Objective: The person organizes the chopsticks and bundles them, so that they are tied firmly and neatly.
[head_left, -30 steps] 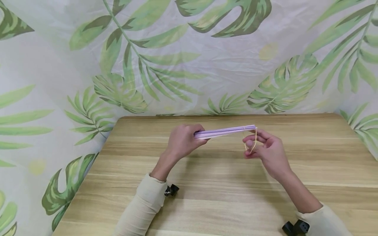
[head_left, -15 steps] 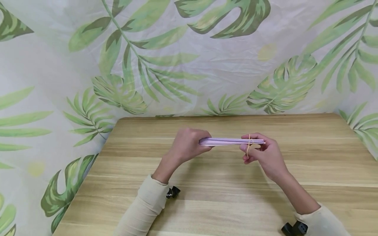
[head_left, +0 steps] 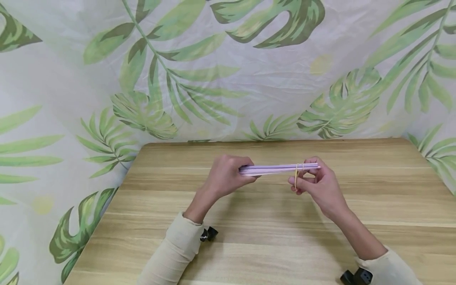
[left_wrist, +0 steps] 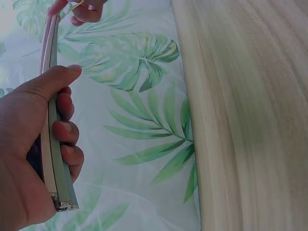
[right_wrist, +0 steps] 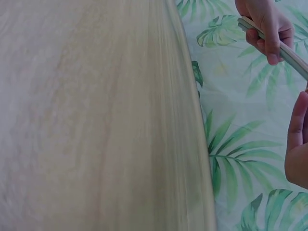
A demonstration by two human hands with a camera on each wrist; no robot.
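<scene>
A bundle of long, thin lilac and white strips (head_left: 272,170) is held level above the table. My left hand (head_left: 225,176) grips one end of it, fingers wrapped round and thumb along the side, as the left wrist view shows with the bundle (left_wrist: 58,163) across the palm. At the other end my right hand (head_left: 323,190) has its curled fingers behind the tips. A yellow rubber band (head_left: 296,180) circles the bundle near that end, and its loop is drawn down to my right thumb. In the right wrist view only part of the right hand (right_wrist: 297,154) shows.
Below both hands lies a wood-grain table (head_left: 249,245). Behind it hangs a pale cloth (head_left: 270,79) printed with green leaves. A small black device sits at each sleeve cuff, the left one (head_left: 209,234) and the right one (head_left: 356,276).
The bundle's right end has come down from above the right fingers to lie across them. The rubber band's loop, earlier hanging at the tip, has moved left along the bundle.
</scene>
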